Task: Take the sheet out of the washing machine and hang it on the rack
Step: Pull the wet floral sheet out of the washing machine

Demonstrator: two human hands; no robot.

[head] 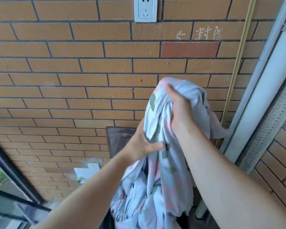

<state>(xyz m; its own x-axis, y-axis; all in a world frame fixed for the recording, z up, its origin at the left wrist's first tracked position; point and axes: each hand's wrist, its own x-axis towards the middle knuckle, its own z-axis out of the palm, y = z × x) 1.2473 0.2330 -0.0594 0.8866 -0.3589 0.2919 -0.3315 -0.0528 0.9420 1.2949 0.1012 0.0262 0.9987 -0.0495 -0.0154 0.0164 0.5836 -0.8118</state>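
Note:
A pale blue sheet [162, 176] with pink and green prints hangs bunched in front of the brick wall, its lower part trailing down toward a dark opening at the bottom of the head view. My right hand [178, 109] grips the sheet near its top, raised high. Lower and to the left, my left hand [144, 146] clutches the same bunch, thumb across the cloth. A dark raised lid [119, 139] shows behind my left hand. The washing machine's drum is hidden by the sheet. No rack is in view.
An orange brick wall [73, 80] fills the view, with a white socket [145, 9] at the top and a second socket [92, 166] low down. A white pipe [261, 100] and grey frame run up the right. A dark window frame [12, 172] stands at the lower left.

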